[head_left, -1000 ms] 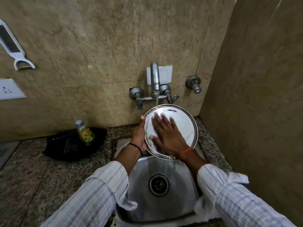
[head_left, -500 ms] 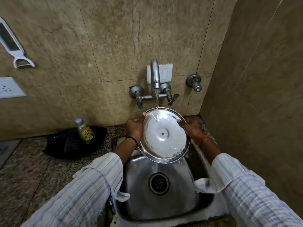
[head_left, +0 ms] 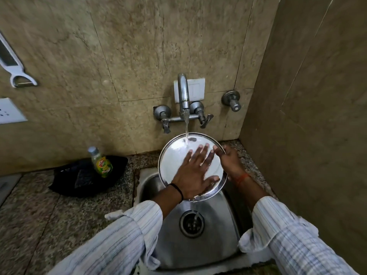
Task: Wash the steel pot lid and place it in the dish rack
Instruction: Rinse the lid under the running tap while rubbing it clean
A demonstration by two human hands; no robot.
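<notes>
The round steel pot lid is held tilted over the sink, under the running stream from the tap. My right hand grips the lid's right rim, fingers curled over the edge. My left hand lies flat on the lid's wet face with fingers spread, covering its lower middle. Water runs off the lid's bottom edge toward the drain. No dish rack is in view.
The steel sink sits in a speckled granite counter. A dish-soap bottle stands in a black tray with a scrub pad, left of the sink. A tiled wall rises close on the right.
My left hand left the lid's left rim and now presses flat on its face. My right hand keeps the right rim. One second ago the roles were swapped.
</notes>
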